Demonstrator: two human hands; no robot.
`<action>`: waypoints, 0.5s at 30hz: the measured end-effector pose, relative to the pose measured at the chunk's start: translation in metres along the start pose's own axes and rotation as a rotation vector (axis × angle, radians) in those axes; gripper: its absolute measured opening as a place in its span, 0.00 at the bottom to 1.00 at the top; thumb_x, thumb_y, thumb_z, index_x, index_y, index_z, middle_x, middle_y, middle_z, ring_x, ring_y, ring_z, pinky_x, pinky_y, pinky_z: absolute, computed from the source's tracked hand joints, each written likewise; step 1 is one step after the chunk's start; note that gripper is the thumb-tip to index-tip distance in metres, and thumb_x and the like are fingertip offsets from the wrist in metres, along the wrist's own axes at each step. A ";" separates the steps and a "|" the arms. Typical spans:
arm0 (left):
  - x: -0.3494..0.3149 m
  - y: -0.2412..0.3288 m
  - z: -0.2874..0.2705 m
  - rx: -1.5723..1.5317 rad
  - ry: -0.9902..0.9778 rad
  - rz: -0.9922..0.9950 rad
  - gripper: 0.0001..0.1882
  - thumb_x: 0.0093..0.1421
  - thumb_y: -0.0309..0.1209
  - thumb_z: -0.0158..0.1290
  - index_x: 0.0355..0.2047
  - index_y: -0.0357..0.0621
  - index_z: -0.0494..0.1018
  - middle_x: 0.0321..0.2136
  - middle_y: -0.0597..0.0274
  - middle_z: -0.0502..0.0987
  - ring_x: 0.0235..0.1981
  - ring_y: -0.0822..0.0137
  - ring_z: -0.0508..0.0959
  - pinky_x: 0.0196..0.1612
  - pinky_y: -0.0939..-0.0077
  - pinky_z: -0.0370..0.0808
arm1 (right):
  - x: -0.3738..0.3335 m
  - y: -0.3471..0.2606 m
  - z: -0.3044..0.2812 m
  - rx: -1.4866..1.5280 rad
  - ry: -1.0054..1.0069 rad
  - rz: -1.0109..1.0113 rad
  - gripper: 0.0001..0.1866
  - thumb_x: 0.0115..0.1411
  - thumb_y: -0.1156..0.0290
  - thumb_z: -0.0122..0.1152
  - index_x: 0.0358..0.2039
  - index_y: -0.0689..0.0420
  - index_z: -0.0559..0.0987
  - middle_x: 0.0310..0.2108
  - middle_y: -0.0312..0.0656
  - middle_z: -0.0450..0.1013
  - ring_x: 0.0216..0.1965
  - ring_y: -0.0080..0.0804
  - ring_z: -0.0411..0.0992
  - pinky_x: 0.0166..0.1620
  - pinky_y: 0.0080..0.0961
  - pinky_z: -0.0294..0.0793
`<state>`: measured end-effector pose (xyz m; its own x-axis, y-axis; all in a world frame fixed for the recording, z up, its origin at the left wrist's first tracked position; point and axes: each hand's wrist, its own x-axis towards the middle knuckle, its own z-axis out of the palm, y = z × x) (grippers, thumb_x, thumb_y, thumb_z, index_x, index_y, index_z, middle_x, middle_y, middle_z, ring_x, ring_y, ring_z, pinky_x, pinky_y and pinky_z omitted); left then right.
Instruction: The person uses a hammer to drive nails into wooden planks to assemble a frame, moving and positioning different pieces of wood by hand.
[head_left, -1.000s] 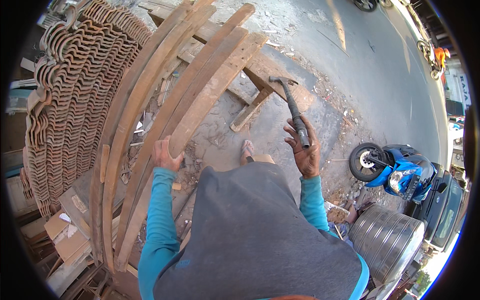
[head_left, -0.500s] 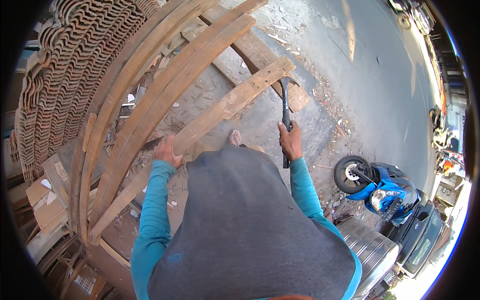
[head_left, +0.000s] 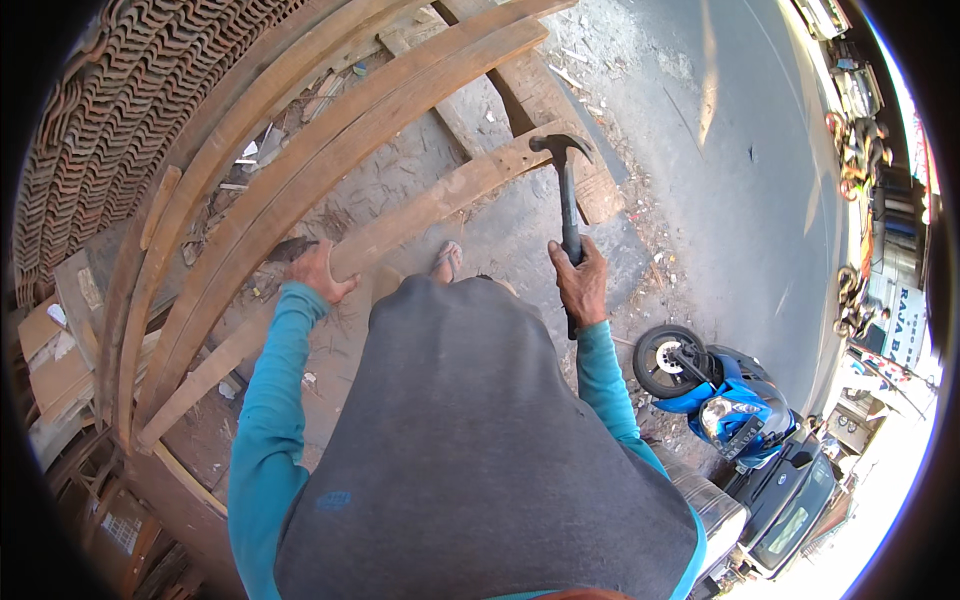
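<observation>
My right hand point(head_left: 582, 280) is wrapped round the handle of a claw hammer point(head_left: 570, 200). The hammer's dark head overlaps the far right end of a long wooden plank point(head_left: 430, 205) in the view; whether they touch I cannot tell. That plank runs slantwise in front of me, from lower left to upper right. My left hand point(head_left: 318, 273) lies at its middle stretch, with the thumb spread away from the fingers.
Long wooden beams point(head_left: 340, 140) lean beyond the plank on the left, beside stacked roof tiles point(head_left: 120, 130). Other boards point(head_left: 545, 110) lie on littered ground. To the right are a grey road point(head_left: 750, 180), a blue motorbike point(head_left: 730, 395), a dark car point(head_left: 785, 500) and a metal drum point(head_left: 705, 505).
The hammer has risen slightly and its head now overlaps the plank's end. My left thumb has spread outward from the plank. The whole view has shifted a little.
</observation>
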<state>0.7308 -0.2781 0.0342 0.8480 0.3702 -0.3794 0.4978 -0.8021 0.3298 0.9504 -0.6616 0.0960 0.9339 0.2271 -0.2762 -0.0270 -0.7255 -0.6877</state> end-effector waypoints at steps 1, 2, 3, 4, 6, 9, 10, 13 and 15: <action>-0.001 0.004 -0.001 0.025 0.047 -0.002 0.34 0.44 0.50 0.69 0.46 0.45 0.69 0.39 0.46 0.79 0.44 0.44 0.79 0.46 0.48 0.75 | -0.001 -0.011 0.002 -0.012 -0.009 -0.004 0.16 0.63 0.61 0.66 0.37 0.62 0.75 0.20 0.32 0.68 0.21 0.17 0.66 0.25 0.20 0.66; 0.002 0.006 -0.003 0.012 0.044 -0.012 0.34 0.44 0.50 0.69 0.46 0.45 0.69 0.39 0.46 0.79 0.44 0.44 0.79 0.46 0.48 0.75 | -0.003 -0.024 0.001 0.045 0.039 -0.084 0.16 0.62 0.62 0.67 0.38 0.62 0.75 0.20 0.32 0.68 0.21 0.17 0.66 0.26 0.20 0.67; 0.002 0.007 -0.005 0.004 0.030 -0.009 0.35 0.44 0.51 0.68 0.46 0.46 0.69 0.39 0.47 0.79 0.44 0.44 0.79 0.46 0.48 0.75 | -0.010 -0.038 -0.001 0.101 0.078 -0.157 0.16 0.61 0.63 0.68 0.38 0.62 0.75 0.20 0.32 0.68 0.22 0.17 0.66 0.26 0.20 0.67; 0.004 0.004 -0.006 -0.002 0.018 -0.002 0.35 0.44 0.51 0.68 0.47 0.46 0.69 0.40 0.48 0.79 0.44 0.45 0.79 0.45 0.48 0.76 | -0.012 -0.053 -0.002 0.191 0.122 -0.209 0.15 0.60 0.66 0.69 0.39 0.61 0.74 0.21 0.32 0.69 0.23 0.17 0.67 0.28 0.19 0.68; 0.002 0.000 -0.001 0.003 0.046 -0.003 0.35 0.44 0.51 0.68 0.47 0.47 0.69 0.41 0.49 0.79 0.43 0.45 0.80 0.44 0.47 0.76 | -0.017 -0.082 -0.011 0.156 0.186 -0.402 0.13 0.60 0.70 0.66 0.40 0.60 0.73 0.23 0.37 0.71 0.23 0.24 0.69 0.29 0.23 0.70; -0.002 0.001 0.000 0.024 0.076 -0.010 0.35 0.44 0.52 0.68 0.46 0.47 0.69 0.40 0.49 0.79 0.43 0.45 0.80 0.44 0.48 0.76 | -0.005 -0.044 -0.002 0.092 0.162 -0.528 0.14 0.58 0.72 0.66 0.42 0.59 0.72 0.25 0.45 0.75 0.23 0.37 0.74 0.29 0.30 0.73; -0.002 0.001 -0.001 0.041 0.072 -0.017 0.35 0.44 0.53 0.68 0.45 0.48 0.69 0.39 0.48 0.79 0.42 0.44 0.79 0.43 0.50 0.76 | -0.002 -0.042 0.001 0.065 0.099 -0.522 0.14 0.58 0.72 0.65 0.43 0.59 0.71 0.26 0.49 0.76 0.25 0.45 0.77 0.30 0.34 0.75; -0.004 -0.001 0.000 0.016 0.090 -0.003 0.34 0.44 0.52 0.67 0.45 0.48 0.69 0.39 0.49 0.79 0.43 0.44 0.79 0.44 0.49 0.76 | 0.003 -0.022 0.003 -0.401 -0.155 -0.193 0.13 0.63 0.66 0.61 0.42 0.59 0.70 0.23 0.57 0.74 0.30 0.65 0.75 0.31 0.47 0.73; -0.002 -0.002 0.001 0.046 0.022 -0.052 0.35 0.44 0.53 0.67 0.47 0.48 0.69 0.41 0.49 0.79 0.43 0.45 0.79 0.45 0.49 0.76 | 0.004 -0.018 0.009 -0.418 -0.126 -0.265 0.14 0.65 0.62 0.59 0.39 0.60 0.70 0.20 0.56 0.72 0.25 0.59 0.75 0.28 0.45 0.71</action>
<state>0.7276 -0.2775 0.0330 0.8254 0.4214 -0.3758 0.5326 -0.8020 0.2703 0.9520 -0.6422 0.1013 0.8385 0.4965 -0.2246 0.3741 -0.8242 -0.4251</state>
